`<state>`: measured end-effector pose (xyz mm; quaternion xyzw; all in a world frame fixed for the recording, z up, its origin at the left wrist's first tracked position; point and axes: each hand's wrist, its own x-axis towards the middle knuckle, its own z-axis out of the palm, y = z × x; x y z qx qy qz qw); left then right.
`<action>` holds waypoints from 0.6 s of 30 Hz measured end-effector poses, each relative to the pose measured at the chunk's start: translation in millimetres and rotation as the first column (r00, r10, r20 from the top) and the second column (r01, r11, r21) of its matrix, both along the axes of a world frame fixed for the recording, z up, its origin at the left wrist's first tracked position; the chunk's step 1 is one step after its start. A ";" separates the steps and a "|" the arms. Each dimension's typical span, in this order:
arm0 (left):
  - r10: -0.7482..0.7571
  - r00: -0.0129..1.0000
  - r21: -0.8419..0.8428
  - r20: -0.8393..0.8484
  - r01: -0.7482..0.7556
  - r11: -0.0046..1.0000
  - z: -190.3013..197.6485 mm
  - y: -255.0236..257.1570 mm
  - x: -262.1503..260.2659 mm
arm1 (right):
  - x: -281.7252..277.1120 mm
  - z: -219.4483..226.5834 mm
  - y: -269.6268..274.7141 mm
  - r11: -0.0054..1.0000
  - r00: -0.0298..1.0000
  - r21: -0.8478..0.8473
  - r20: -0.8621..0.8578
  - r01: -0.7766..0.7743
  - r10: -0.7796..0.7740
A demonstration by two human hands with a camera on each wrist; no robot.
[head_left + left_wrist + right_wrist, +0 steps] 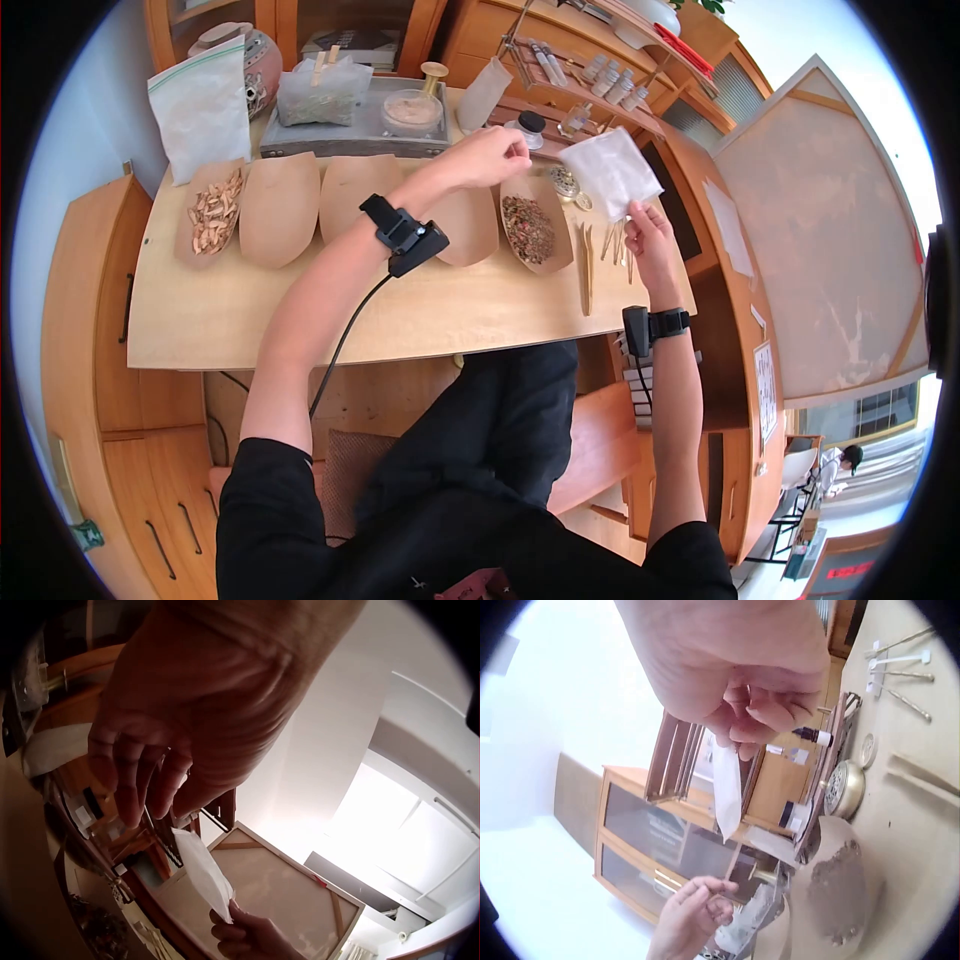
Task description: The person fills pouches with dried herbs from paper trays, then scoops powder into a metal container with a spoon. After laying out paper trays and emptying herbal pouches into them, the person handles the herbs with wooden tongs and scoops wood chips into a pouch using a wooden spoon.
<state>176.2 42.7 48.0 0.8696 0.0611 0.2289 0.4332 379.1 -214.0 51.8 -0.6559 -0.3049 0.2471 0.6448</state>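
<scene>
My right hand (652,240) pinches a flat white pouch (612,172) by its lower corner, above the right end of the table. In the right wrist view the pouch (727,787) hangs edge-on from the curled fingers. Over the back of the table, my left hand (490,157) hovers with loosely bent fingers and nothing in them. The left wrist view shows a gap between that hand (202,712) and the pouch (202,874). Nearest beneath the hands is a paper tray (547,255) of reddish-brown dried bits (528,228).
More paper trays (278,210) line the table, the leftmost with pale dried slices (212,212). Behind stand a zip bag (200,110), a grey tray (340,142) and a wooden rack (545,85) with small bottles. Wooden tweezers (586,270) and a pierced brass pot (845,789) are at right.
</scene>
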 end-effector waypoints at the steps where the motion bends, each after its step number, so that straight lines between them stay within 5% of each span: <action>1: 0.006 1.000 -0.014 -0.015 -0.006 1.000 3.7 0.0 -3.0 | 8.7 1.0 -6.6 1.000 1.000 0.001 0.001 0.011 -0.011; 3: 0.000 1.000 -0.028 -0.027 0.000 1.000 6.7 1.0 -5.1 | 28.5 3.9 -23.5 0.978 0.975 0.124 -0.167 0.168 -0.146; 8: -0.029 1.000 -0.154 -0.010 0.027 0.988 12.9 0.5 -8.9 | 98.5 -23.8 -89.3 0.919 0.914 0.129 -0.224 0.372 -0.339; 13: -0.034 0.999 -0.176 -0.001 0.033 0.984 21.5 -3.0 -14.6 | 131.1 -65.5 -138.1 0.800 0.760 -0.175 -0.252 0.574 -0.600; 18: -0.029 0.999 -0.115 -0.030 0.026 0.993 20.5 0.1 -11.2 | 123.1 -79.7 -143.4 0.769 0.759 -0.308 -0.180 0.560 -0.625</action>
